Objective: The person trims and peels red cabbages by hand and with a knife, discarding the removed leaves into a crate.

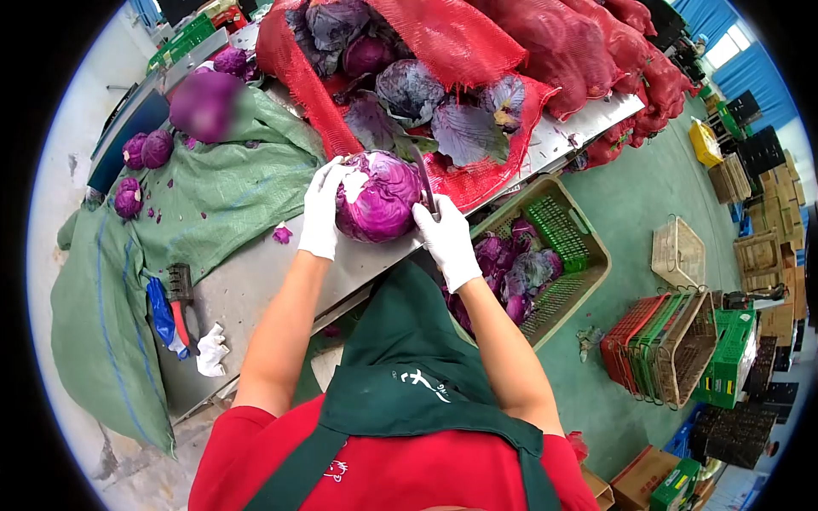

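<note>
A purple cabbage is held up over the front edge of the metal table. My left hand, in a white glove, grips its left side. On its right side is my right hand, also gloved, closed round a knife whose blade points up along the cabbage. Just behind, an open red mesh bag holds darker cabbages with loose outer leaves. Below my right hand stands a crate with trimmed cabbages and leaves in it.
Green sacking covers the table's left part, with several cabbages on and beside it. A brush and a crumpled white glove lie near the front. Full red bags line the back right. Stacked crates stand on the floor.
</note>
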A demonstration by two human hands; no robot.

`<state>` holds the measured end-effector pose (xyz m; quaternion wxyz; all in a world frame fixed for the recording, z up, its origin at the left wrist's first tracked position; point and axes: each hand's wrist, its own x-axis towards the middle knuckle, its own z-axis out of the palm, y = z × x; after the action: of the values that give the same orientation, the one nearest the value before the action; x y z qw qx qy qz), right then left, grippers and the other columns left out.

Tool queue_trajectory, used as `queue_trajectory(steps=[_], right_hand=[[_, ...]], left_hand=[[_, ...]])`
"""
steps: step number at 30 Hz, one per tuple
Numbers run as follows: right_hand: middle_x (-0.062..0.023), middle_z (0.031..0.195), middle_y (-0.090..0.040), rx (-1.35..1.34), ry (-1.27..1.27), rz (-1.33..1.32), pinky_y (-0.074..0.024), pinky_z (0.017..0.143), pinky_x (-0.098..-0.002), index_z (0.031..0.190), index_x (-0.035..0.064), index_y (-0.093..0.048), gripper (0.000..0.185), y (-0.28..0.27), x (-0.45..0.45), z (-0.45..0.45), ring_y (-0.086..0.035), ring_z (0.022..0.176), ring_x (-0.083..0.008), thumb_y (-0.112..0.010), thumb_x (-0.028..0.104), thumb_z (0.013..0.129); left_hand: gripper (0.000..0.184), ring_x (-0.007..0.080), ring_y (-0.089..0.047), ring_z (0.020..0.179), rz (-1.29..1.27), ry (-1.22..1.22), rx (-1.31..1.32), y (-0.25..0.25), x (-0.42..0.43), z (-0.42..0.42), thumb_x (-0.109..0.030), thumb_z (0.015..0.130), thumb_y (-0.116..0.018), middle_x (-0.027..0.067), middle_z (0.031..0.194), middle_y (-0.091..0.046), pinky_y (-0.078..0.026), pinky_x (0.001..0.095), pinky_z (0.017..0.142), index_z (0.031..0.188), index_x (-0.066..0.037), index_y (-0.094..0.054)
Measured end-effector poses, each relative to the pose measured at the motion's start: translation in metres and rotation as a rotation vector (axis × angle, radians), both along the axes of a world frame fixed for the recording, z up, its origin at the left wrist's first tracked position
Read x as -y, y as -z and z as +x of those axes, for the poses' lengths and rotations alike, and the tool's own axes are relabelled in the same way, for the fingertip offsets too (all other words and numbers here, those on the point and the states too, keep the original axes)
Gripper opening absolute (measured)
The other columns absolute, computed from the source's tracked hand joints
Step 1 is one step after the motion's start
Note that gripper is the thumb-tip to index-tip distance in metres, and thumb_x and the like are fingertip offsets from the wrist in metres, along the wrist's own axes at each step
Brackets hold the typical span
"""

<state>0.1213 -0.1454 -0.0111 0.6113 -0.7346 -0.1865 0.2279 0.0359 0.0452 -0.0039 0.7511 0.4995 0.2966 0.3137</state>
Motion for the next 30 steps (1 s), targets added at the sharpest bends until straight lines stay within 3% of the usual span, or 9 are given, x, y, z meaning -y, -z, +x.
queue_trajectory(steps=[2,3,8,10,15,18,21,27,30], right_hand=[[-0.0034,0.074,-0.061,0.092,0.047,-0.094,-0.0498,0.062,-0.0291,0.109,-0.0023,-0.062,0.026,0.007,-0.002,0.001,-0.058,0.065,-0.0109,-0.064,0.017,0.092],[-0.0151,0.073,-0.064,0.368,0.117,-0.163,-0.0512,0.07,-0.0382,0.102,-0.0006,-0.066,0.025,0.01,0.0,0.001,-0.064,0.068,-0.0257,-0.059,0.019,0.087],[-0.0163,0.073,-0.065,0.01,0.26,-0.096,-0.0511,0.067,-0.0355,0.106,0.0013,-0.069,0.024,0.034,0.043,0.002,-0.063,0.066,-0.0249,-0.058,0.009,0.087],[-0.0066,0.072,-0.065,0.417,0.342,-0.19,-0.0495,0.063,-0.0311,0.107,0.0008,-0.07,0.023,0.05,0.074,-0.007,-0.058,0.061,-0.015,-0.057,0.008,0.089],[-0.0163,0.103,-0.069,0.737,0.431,-0.688,-0.0527,0.085,-0.0392,0.113,0.0071,-0.07,0.028,0.061,0.167,-0.003,-0.066,0.099,-0.0298,-0.06,0.007,0.087],[-0.013,0.11,-0.068,0.645,0.366,-0.242,-0.0528,0.08,-0.0362,0.128,0.0103,-0.064,0.036,0.032,0.145,0.007,-0.066,0.095,-0.0242,-0.059,0.011,0.092],[-0.0094,0.105,-0.068,-0.178,0.169,-0.048,-0.0506,0.075,-0.029,0.132,0.0075,-0.061,0.037,-0.039,0.077,-0.008,-0.061,0.081,-0.0156,-0.055,0.015,0.097],[0.0002,0.079,-0.059,0.137,0.039,0.038,-0.0457,0.057,-0.0242,0.141,0.0086,-0.053,0.043,0.007,0.013,-0.018,-0.052,0.062,-0.0065,-0.053,0.018,0.1],[-0.0007,0.083,-0.061,0.246,0.045,0.007,-0.0463,0.059,-0.0242,0.145,0.01,-0.05,0.045,0.009,0.022,-0.024,-0.052,0.062,-0.007,-0.052,0.015,0.1]], left_hand=[[0.038,0.016,-0.061,0.107,0.081,-0.01,-0.013,0.0,0.002,-0.003,-0.022,0.09,-0.067,0.0071,0.115,-0.067,-0.045,0.0299,0.099,0.122,-0.001,-0.065],[0.039,0.0155,-0.061,0.107,0.067,0.007,-0.023,-0.001,0.002,-0.003,-0.023,0.092,-0.067,0.0076,0.116,-0.067,-0.045,0.029,0.1,0.125,-0.001,-0.064],[0.039,0.0141,-0.06,0.109,0.238,0.17,-0.077,0.007,-0.024,-0.015,-0.027,0.096,-0.066,0.0068,0.118,-0.067,-0.045,0.0274,0.099,0.125,-0.001,-0.064],[0.045,0.0154,-0.059,0.111,0.069,-0.09,-0.129,0.003,-0.014,-0.022,-0.032,0.097,-0.065,0.0067,0.118,-0.066,-0.044,0.0295,0.101,0.129,-0.001,-0.061],[0.068,0.0247,-0.043,0.133,0.324,0.107,-0.139,0.024,0.004,-0.018,-0.037,0.092,-0.07,0.0154,0.14,-0.048,-0.031,0.0359,0.114,0.145,-0.006,-0.043],[0.077,0.0253,-0.041,0.135,0.504,0.233,-0.064,-0.006,0.023,-0.026,-0.035,0.09,-0.072,0.0164,0.144,-0.045,-0.03,0.0372,0.116,0.151,-0.007,-0.033],[0.081,0.0258,-0.039,0.137,0.413,0.198,-0.161,0.009,0.026,-0.037,-0.033,0.091,-0.071,0.0162,0.147,-0.042,-0.029,0.0397,0.116,0.154,-0.009,-0.027],[0.057,0.0204,-0.049,0.125,-0.162,0.143,0.069,0.009,0.022,-0.029,-0.042,0.096,-0.064,0.0115,0.138,-0.048,-0.04,0.0343,0.107,0.138,-0.009,-0.045],[0.049,0.0179,-0.051,0.117,0.157,0.076,-0.035,0.018,0.015,-0.009,-0.035,0.096,-0.066,0.009,0.131,-0.052,-0.042,0.033,0.102,0.134,-0.009,-0.049]])
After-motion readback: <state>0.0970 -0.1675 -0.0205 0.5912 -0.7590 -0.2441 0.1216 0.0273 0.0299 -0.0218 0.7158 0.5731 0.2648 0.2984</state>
